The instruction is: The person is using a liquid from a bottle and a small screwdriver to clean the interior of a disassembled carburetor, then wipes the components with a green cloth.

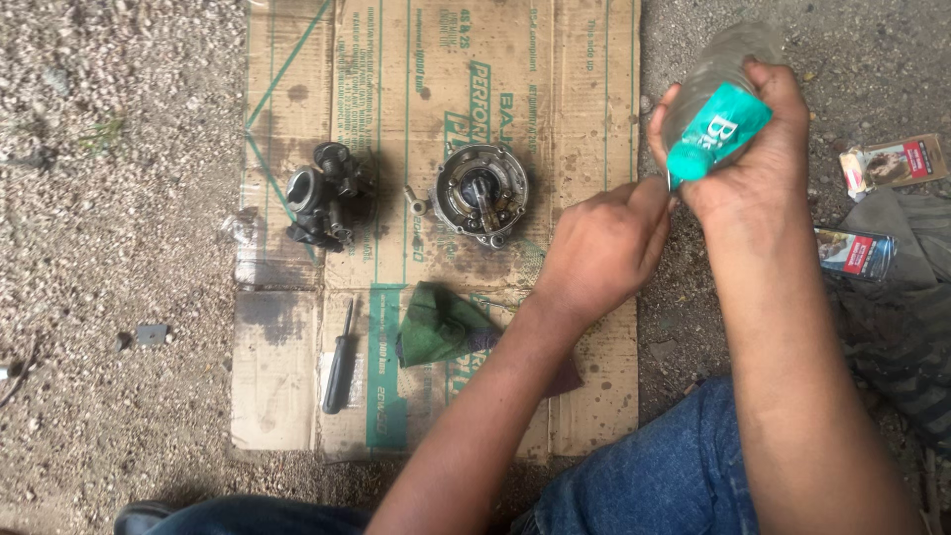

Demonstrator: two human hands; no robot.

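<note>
My right hand [758, 163] grips a clear plastic bottle [715, 84] with a teal label, tilted with its mouth pointing down toward my left hand. My left hand [604, 248] is closed, its fingertips pinched at the bottle's mouth; whatever it pinches is too small to tell. Both hands hover over the right edge of a flattened cardboard sheet [297, 367]. On the cardboard lie a dark carburettor body [322, 195], a round metal bowl part [482, 193], a green rag [441, 327] and a black screwdriver [340, 362].
Gravel ground surrounds the cardboard. Small printed packets [897, 163] and dark striped cloth [906, 327] lie at the right. A small grey piece [151, 335] lies on the gravel at left. My jeans-clad legs [654, 476] are at the bottom.
</note>
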